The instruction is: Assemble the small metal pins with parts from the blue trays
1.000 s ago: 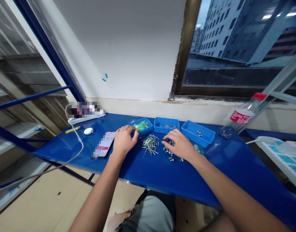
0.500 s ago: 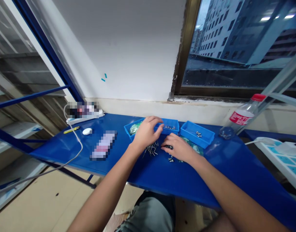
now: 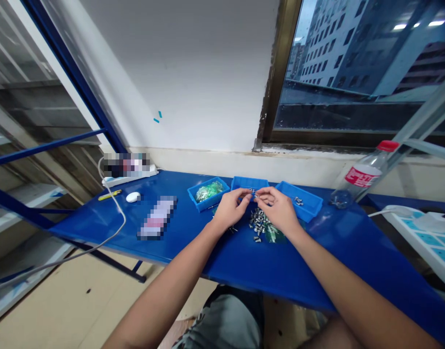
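Two bare hands meet fingertip to fingertip over the worktop point(image 3: 193, 245), the left hand point(image 3: 230, 208) and the right hand point(image 3: 280, 209) both bent inward with thumb and forefinger drawn close. Small shiny metal bits point(image 3: 254, 193) show at this meeting point, in line with the near side of the middle blue tray point(image 3: 249, 182); they are too small for me to tell whether either grip is clamped on one or they lie behind the fingers. Just below the right hand spreads a loose pile of short metal fasteners point(image 3: 258, 221), and beside it, partly under the right wrist, lies a greenish clear plastic bag point(image 3: 275, 235). A few thin metal pins point(image 3: 233, 229) poke out by the left wrist, most of that spot being hidden by the arm. The left blue tray point(image 3: 198, 205) holds a greenish bundle in clear plastic, while the right blue tray point(image 3: 309, 209) holds a few small metal pieces. Farther left are a blurred-out phone point(image 3: 156, 219), a white rounded object point(image 3: 133, 197), a yellow cutter point(image 3: 109, 195) and a white power strip point(image 3: 131, 177); to the right, near the wall, a clear bottle point(image 3: 363, 175) with a red cap leans in view.
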{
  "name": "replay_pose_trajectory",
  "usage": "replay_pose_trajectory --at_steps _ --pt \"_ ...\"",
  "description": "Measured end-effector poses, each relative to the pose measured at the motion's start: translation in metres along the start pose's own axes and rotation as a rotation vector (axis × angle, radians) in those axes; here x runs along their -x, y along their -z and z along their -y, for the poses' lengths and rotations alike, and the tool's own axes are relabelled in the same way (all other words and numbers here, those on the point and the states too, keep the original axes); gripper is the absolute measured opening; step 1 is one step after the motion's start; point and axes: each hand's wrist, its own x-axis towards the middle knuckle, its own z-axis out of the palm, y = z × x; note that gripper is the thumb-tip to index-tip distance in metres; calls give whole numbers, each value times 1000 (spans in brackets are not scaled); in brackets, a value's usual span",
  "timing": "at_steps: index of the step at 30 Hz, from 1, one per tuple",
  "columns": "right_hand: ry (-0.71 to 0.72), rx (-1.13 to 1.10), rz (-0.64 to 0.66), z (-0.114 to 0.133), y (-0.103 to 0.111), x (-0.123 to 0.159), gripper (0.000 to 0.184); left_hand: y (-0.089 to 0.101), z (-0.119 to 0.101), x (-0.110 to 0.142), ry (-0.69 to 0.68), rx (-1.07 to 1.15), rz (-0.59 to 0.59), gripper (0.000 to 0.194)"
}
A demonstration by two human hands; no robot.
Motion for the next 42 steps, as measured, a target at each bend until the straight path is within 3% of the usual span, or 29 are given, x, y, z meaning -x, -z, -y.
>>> replay_pose_trajectory --at_steps 4,7,12,16,21,27,31,34,38,42 --pt "-51 -156 -24 -1 3 -2 35 -5 4 -2 2 32 82 29" --pt "-1 -111 -21 3 5 -3 32 -8 7 -3 -6 45 75 32" --pt "-99 -142 -47 3 2 -1 38 -7 8 -3 -42 56 62 36" --pt "-106 -154 -20 -1 0 0 38 -5 10 -3 -73 21 20 30" --pt "-7 -117 -1 -2 1 0 34 -3 12 -5 -125 -54 -32 27" --pt "-23 -72 7 -1 -1 1 26 -4 9 -4 -127 -63 -2 26" --pt "127 155 45 7 -2 4 30 -2 7 -3 -48 -42 13 26" --pt "230 279 25 13 -2 5 21 1 2 -3 -23 -83 27 24" --pt "218 238 -38 12 -1 3 18 6 -5 -1 0 -63 67 36" --pt "147 92 -6 5 -2 1 18 5 -6 -1 -1 -22 93 34"
